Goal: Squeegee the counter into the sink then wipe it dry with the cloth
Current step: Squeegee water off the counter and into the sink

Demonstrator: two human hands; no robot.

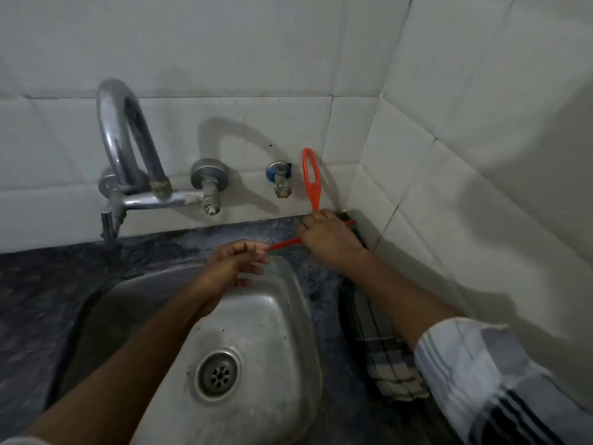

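Striped sleeve (500,380) at lower right; beyond the steel sink (256,316), a red squeegee (309,178) is gripped by both hands, right (327,239), left (237,258), apparently for a pull sinkward; checked cloth (382,348) lies on the desk (48,284).

The squeegee (310,184) is orange-red plastic, its looped handle standing upright against the back wall while its long blade bar lies across the tabletop (48,284) at the far right corner. The sink (256,316) is dull steel, sunk into the dark speckled tabletop, drain at its middle. A checked cloth (382,358) lies folded along the right edge.
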